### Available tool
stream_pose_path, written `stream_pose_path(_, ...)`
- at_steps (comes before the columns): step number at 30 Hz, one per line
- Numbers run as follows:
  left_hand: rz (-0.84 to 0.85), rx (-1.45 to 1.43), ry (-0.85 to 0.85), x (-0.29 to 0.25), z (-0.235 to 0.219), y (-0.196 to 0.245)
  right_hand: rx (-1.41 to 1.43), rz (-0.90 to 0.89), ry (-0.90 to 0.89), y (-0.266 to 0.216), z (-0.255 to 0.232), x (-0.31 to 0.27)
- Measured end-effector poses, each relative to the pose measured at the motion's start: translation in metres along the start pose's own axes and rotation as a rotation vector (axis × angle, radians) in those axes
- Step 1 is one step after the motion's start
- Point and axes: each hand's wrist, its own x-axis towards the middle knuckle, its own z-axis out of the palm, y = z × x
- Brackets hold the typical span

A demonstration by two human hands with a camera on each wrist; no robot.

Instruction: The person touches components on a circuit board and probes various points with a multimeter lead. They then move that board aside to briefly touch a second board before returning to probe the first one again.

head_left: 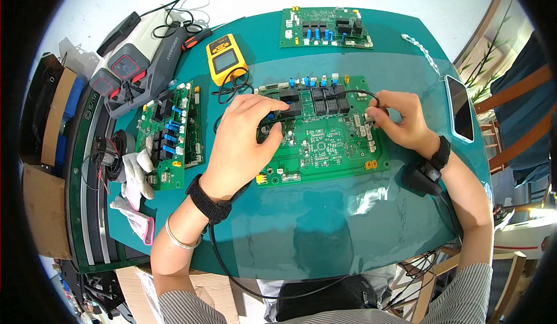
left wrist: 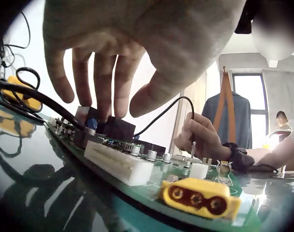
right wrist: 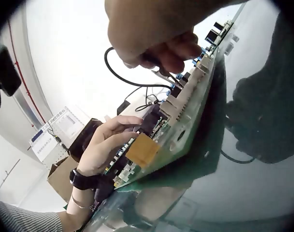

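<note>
A green circuit board (head_left: 325, 144) lies in front of me, its upper part lined with black relays and blue parts. My left hand (head_left: 241, 141) reaches over its left side. In the left wrist view its fingers stretch down, the tips at a black block (left wrist: 119, 128) on the board, with the thumb apart from them. My right hand (head_left: 400, 121) pinches the end of a black cable (head_left: 362, 93) over the board's right edge. A thin metal tip (left wrist: 193, 149) points down from the pinch toward the white connectors (head_left: 364, 129). The cable loops back leftward over the relays.
A yellow handheld meter (head_left: 226, 60) with a dark cable lies behind the left hand. More circuit boards stand at the left (head_left: 171, 135) and back (head_left: 325, 28). White gloves (head_left: 136, 179), a grey instrument case (head_left: 139, 63) and a phone (head_left: 459, 108) lie around the table edges.
</note>
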Motion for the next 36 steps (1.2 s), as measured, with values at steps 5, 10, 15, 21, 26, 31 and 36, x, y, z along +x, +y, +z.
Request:
stream_pose_path(5,0.002,-0.001,0.002,0.000,0.000,0.000,-0.011,0.013,-0.021,0.000,-0.001,0.000)
stream_pose_path(10,-0.004,-0.016,-0.001,0.000,0.000,0.000,0.023,0.040,-0.014,0.001,0.000,-0.002)
stream_pose_path(15,0.002,-0.028,0.022,-0.001,0.002,-0.002,0.056,0.043,-0.029,-0.001,-0.001,-0.001)
stream_pose_path(21,0.013,-0.069,0.001,0.000,0.001,-0.007,0.125,0.099,-0.055,-0.003,-0.003,-0.002)
stream_pose_path(26,0.006,-0.056,0.006,0.001,0.001,-0.006,0.006,0.011,-0.076,0.000,-0.004,-0.002)
stream_pose_path(31,0.039,-0.043,0.015,0.000,0.002,-0.007,0.154,0.116,-0.074,-0.005,-0.004,-0.003)
stream_pose_path(36,0.049,-0.027,0.022,0.000,0.004,-0.009,0.205,0.156,-0.076,-0.007,-0.006,-0.002)
